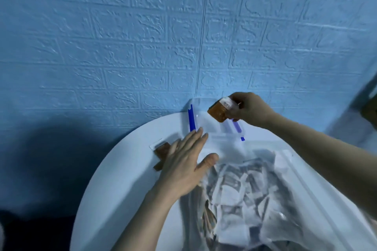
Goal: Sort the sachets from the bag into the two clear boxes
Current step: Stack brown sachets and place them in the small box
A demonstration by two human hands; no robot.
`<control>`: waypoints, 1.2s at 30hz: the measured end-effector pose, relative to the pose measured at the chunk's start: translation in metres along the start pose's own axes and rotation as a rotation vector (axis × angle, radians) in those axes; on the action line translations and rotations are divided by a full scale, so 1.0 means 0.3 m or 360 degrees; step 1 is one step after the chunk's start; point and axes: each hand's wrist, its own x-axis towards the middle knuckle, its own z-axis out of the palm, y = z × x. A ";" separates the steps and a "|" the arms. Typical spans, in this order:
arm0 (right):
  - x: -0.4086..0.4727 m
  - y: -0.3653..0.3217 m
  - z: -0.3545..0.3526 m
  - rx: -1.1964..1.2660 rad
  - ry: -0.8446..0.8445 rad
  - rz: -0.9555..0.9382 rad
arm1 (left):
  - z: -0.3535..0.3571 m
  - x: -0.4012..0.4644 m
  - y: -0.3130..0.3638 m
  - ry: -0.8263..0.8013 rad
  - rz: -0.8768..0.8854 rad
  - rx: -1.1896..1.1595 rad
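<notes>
While our right hand (250, 109) pinches a brown sachet (219, 110) in its fingers above the clear box (206, 122), our left hand (183, 161) lies flat, fingers straight, beside the bag (265, 189) on the bench (122, 179).

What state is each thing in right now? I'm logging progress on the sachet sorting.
Right hand: raised, pinching a brown sachet above the clear box.
Clear box: open, blue clips down at its sides; contents unclear.
Left hand: flat, fingers straight, resting over brown sachets on the table.
Bag: lying on the white table, still full of sachets.
</notes>
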 end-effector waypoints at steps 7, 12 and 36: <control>0.263 0.104 0.170 -0.0500 -0.0154 0.0064 | 0.047 0.055 -0.050 -0.0022 0.0035 -0.0120; 0.383 0.132 0.260 -0.0566 -0.0238 0.0052 | 0.063 0.055 -0.058 -0.0027 0.0132 -0.0209; 0.418 0.162 0.344 0.0389 0.0025 0.0638 | 0.059 0.053 -0.085 -0.0008 0.0182 -0.0198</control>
